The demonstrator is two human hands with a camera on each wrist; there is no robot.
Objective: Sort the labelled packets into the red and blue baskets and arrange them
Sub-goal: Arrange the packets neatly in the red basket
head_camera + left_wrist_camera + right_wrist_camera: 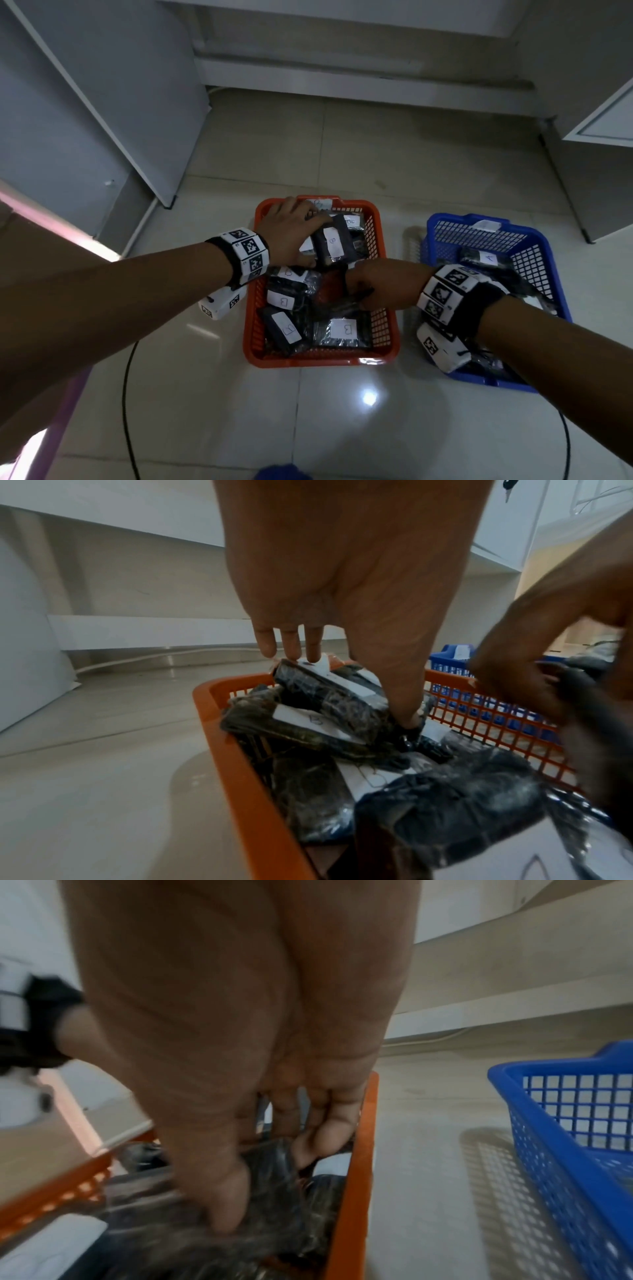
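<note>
The red basket [322,359] stands on the floor, filled with several dark packets with white B labels, such as one [342,329] at its near side. My left hand [303,236] grips a dark B packet [332,245] at the basket's far end, thumb and fingers pinching its ends [329,699]. My right hand [359,287] reaches in over the right wall, its fingers curled round another dark packet [274,1218] whose label is hidden. The blue basket [445,219] stands to the right and holds a packet labelled A [488,258].
White cabinets stand at the left [102,120] and right [599,120], with a wall skirting [342,75] behind. A black cable [126,394] loops over the glossy tiled floor near the baskets. A narrow strip of floor separates the two baskets.
</note>
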